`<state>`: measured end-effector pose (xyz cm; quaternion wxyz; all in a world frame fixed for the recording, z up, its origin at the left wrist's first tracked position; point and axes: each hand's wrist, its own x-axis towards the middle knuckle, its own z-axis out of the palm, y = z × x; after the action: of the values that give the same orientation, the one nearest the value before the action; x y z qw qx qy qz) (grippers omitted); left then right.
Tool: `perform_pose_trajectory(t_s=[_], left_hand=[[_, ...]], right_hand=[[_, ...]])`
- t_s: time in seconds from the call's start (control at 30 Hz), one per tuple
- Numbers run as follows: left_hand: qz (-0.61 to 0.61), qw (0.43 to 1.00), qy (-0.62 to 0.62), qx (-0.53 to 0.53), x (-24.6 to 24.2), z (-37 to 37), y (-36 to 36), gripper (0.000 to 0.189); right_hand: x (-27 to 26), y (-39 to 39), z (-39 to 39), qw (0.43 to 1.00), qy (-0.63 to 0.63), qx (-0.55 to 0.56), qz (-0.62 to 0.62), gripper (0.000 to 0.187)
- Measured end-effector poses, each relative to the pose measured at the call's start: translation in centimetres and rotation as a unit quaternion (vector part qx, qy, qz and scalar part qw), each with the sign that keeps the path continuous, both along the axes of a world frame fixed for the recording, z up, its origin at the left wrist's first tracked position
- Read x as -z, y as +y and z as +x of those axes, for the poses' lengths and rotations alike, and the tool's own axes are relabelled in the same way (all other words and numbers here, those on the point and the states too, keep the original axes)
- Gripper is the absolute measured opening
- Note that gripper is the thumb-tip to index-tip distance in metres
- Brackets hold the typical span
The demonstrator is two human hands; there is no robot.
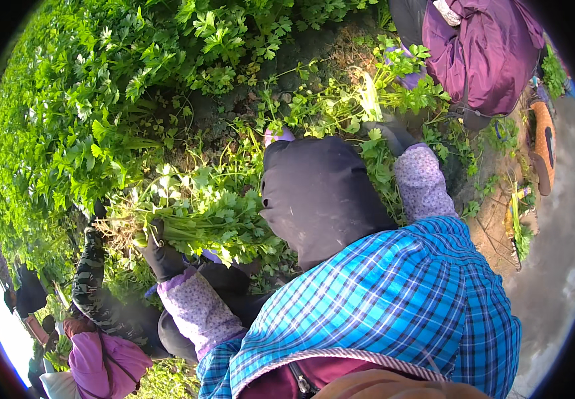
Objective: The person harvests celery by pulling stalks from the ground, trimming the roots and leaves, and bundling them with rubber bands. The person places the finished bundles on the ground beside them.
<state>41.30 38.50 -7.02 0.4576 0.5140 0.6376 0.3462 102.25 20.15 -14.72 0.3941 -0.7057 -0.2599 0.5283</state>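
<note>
My left hand (160,252), in a dark glove, is closed around a leafy green bunch that looks like celery (193,224). Tangled roots (120,222) stick out on its left, and its leaves spread right towards my knee. My right hand (392,134), also dark-gloved and blurred, is beyond my knee on the right. It is at the lower end of pale, sunlit stalks (370,97); whether its fingers grip them is unclear. Both forearms wear purple patterned sleeve covers.
Dense leafy plants (68,109) fill the upper left. A co-worker in purple clothing (482,60) is close at the upper right; others are at the lower left (108,364). Cut plants (519,229) lie on bare soil at the right. My dark-clad knee (322,194) is between my hands.
</note>
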Motion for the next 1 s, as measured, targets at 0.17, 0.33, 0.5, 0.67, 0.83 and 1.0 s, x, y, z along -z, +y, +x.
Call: perform_pose_trajectory(t_s=[0.17,0.33,0.5,0.67,0.83,1.0], left_hand=[[-0.028,0.980,-0.175,-0.094,-12.2,-2.3,-9.1,0.037],[0.139,0.941,-0.308,-0.034,-24.1,-8.9,-20.1,0.032],[0.167,0.923,-0.344,-0.035,-33.8,-20.6,-37.6,0.027],[0.219,0.892,-0.391,-0.055,-38.9,-27.0,-45.9,0.030],[0.297,0.917,-0.268,-0.007,-34.8,-28.4,-48.3,0.026],[0.431,0.878,-0.153,-0.142,-35.9,-31.5,-47.8,0.031]], right_hand=[[-20.3,-4.2,1.6,0.976,-0.214,-0.027,0.013,0.052],[-36.6,-3.2,-14.2,0.939,-0.131,-0.129,0.291,0.050],[-45.1,-16.1,-46.3,0.875,0.175,-0.343,0.293,0.044],[-46.8,-24.9,-68.7,0.821,-0.023,-0.385,0.422,0.046],[-43.1,-28.7,-74.8,0.662,-0.399,-0.450,0.447,0.045],[-40.5,-29.6,-69.8,0.559,-0.392,-0.447,0.578,0.084]])
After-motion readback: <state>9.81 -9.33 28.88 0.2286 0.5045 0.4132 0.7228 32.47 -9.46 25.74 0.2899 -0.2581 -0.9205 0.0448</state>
